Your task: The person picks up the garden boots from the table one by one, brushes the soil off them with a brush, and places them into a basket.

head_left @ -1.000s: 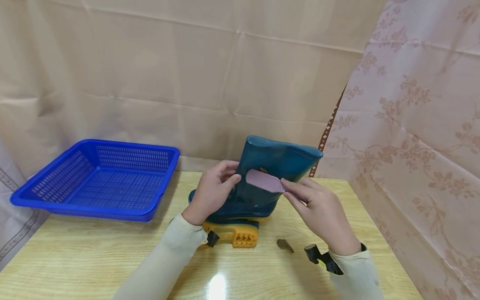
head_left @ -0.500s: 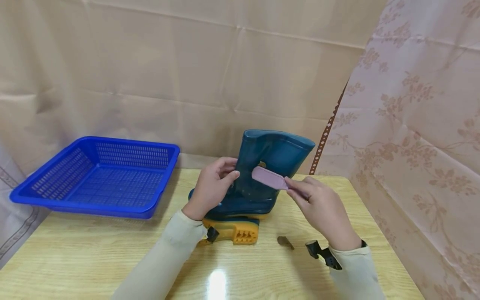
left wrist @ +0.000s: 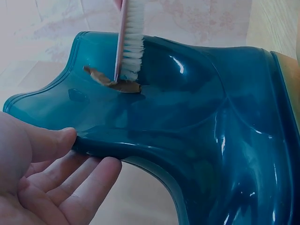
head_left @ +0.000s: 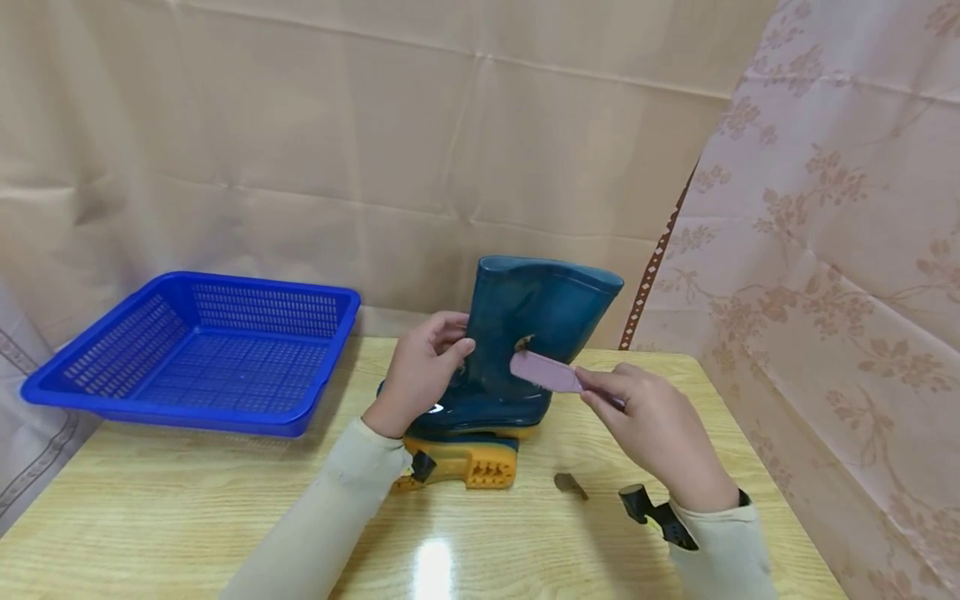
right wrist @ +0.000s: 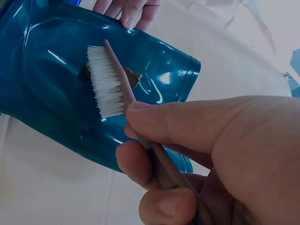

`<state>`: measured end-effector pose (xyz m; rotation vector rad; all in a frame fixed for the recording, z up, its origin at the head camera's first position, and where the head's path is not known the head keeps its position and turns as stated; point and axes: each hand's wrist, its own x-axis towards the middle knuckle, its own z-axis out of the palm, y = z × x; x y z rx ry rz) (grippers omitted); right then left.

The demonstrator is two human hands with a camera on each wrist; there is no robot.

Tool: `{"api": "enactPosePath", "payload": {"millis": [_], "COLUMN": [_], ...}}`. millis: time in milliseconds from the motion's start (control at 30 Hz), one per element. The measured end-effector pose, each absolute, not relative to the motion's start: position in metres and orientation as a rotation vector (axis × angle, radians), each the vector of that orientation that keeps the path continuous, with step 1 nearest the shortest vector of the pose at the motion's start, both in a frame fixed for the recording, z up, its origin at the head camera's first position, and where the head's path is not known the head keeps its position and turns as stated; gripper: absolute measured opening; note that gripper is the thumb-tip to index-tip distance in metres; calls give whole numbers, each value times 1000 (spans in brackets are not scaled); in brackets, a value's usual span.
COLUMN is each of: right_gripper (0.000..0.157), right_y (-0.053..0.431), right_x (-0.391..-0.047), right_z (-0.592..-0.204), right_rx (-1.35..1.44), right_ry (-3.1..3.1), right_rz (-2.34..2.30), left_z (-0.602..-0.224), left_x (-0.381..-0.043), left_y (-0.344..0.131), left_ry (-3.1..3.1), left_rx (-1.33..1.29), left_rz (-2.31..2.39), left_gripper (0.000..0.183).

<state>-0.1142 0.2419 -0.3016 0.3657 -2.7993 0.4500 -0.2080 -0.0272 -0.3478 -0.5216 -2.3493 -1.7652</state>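
My left hand (head_left: 423, 371) grips the shaft of a dark teal rain boot (head_left: 502, 392), thumb on the near side. The shaft leans to the right. Between my right thumb and fingers (right wrist: 164, 122) is the handle of a pink brush (head_left: 546, 372) with white bristles (right wrist: 105, 84). In the left wrist view the bristle tips meet a brown, leaf-like scrap (left wrist: 126, 87) on the shaft. My right hand (head_left: 652, 425) stays to the right of the boot. Under this boot lies a second boot on its side, its yellow sole (head_left: 491, 467) showing.
On the left of the wooden table (head_left: 300, 533) stands a blue plastic basket (head_left: 330, 392) with slotted walls. Another brown scrap (head_left: 572, 485) lies on the tabletop to the right of the yellow sole. A beige curtain (head_left: 360, 150) hangs behind.
The boot's shaft has swung a little to the left and more upright. The brush has moved slightly right and lower against it, so the brown scrap shows more above the brush.
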Motion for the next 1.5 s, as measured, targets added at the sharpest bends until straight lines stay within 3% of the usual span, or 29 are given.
{"api": "enactPosePath", "payload": {"millis": [700,1033,1300,1500], "right_gripper": [32,25,35,37], "right_y": [234,240,236,237], "right_x": [-124,-125,-130,-131], "right_z": [-316,-314,-318,-318], "right_rx": [619,577,744,708], "right_ry": [-2571,-2811,-2466,-2406], "right_rz": [453,357,417,361], "left_z": [-348,-349,-348,-348], "left_x": [-204,-205,-204,-204], "left_y": [-24,-25,-24,-24], "left_ry": [-2323,-2348,-2301,-2313], "left_rx": [-588,-561,-606,-599], "left_rz": [-1758,-1720,-1755,-1748], "left_gripper": [29,30,29,29]}}
